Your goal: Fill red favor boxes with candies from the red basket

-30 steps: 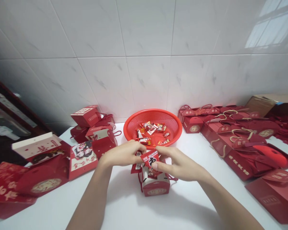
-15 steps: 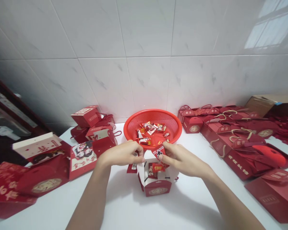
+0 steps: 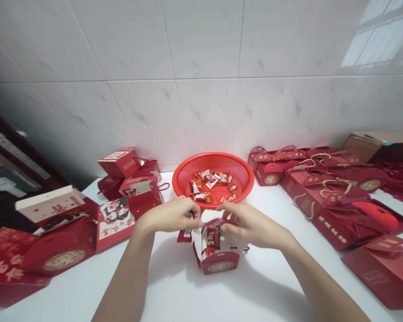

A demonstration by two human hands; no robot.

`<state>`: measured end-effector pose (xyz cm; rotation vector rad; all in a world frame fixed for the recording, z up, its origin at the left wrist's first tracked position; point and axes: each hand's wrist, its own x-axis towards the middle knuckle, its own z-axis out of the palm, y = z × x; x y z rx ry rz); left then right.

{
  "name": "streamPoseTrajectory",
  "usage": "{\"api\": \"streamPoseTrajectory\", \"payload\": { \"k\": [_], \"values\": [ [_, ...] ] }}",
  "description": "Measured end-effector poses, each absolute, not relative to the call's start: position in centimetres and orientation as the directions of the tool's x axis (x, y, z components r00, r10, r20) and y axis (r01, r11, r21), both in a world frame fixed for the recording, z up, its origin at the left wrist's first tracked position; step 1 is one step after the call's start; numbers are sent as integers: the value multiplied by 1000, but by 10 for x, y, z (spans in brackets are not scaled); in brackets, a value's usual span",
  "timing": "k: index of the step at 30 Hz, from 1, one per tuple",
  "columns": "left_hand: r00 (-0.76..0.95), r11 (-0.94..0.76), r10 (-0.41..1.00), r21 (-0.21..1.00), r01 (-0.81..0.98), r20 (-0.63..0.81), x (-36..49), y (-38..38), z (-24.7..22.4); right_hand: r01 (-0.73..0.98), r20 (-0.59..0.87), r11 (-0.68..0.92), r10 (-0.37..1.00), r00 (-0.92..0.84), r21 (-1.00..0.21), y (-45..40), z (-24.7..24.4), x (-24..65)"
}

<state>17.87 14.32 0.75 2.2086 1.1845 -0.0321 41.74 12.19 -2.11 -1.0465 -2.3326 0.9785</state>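
The open gift box (image 3: 221, 264) is placed before the red basket (image 3: 248, 175), wrapped sweets (image 3: 213, 239) inside. One flap (image 3: 196, 243) is pinched by the left hand (image 3: 176, 214); the right hand (image 3: 257, 226) is held at the opening (whether a sweet is grasped cannot be told). Red boxes (image 3: 332, 232) are ranged right of the basket.

A small red box (image 3: 220, 263) stands open on the white table (image 3: 174, 290). The left hand (image 3: 178, 215) pinches its left flap; the right hand (image 3: 253, 226) is at its opening, beside wrapped sweets (image 3: 213, 238). At the table's back edge stands a red basket (image 3: 244, 175); near the back left corner, stacked boxes (image 3: 119, 164).
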Motion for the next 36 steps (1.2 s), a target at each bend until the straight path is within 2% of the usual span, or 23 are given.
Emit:
{"api": "streamPoseTrajectory", "payload": {
  "k": [5,10,13,16,20,26,29,32,36],
  "values": [
    [600,-405,734,504,763,-319,179,144,6,571,70,490,795,-602,-659,123,-26,416],
    [622,-444,731,497,746,-282,180,144,7,577,65,518,777,-626,-632,119,-22,414],
    [600,-461,790,522,717,-127,187,142,9,507,86,509,760,-644,-696,117,-19,412],
    [550,-474,832,604,641,71,198,140,9,376,121,461,746,-655,-804,116,-17,409],
    [538,-493,824,692,527,176,207,138,5,308,167,431,769,-617,-848,119,-21,406],
    [558,-411,825,775,480,91,204,136,5,409,165,448,809,-565,-795,124,-26,408],
    [578,-441,815,696,567,45,202,138,6,519,116,486,799,-591,-703,124,-25,411],
    [659,-489,747,602,632,-85,202,141,4,615,69,501,806,-589,-609,122,-21,414],
    [679,-470,708,586,660,-196,200,142,2,650,-19,523,771,-636,-551,120,-17,418]
  ]
}}
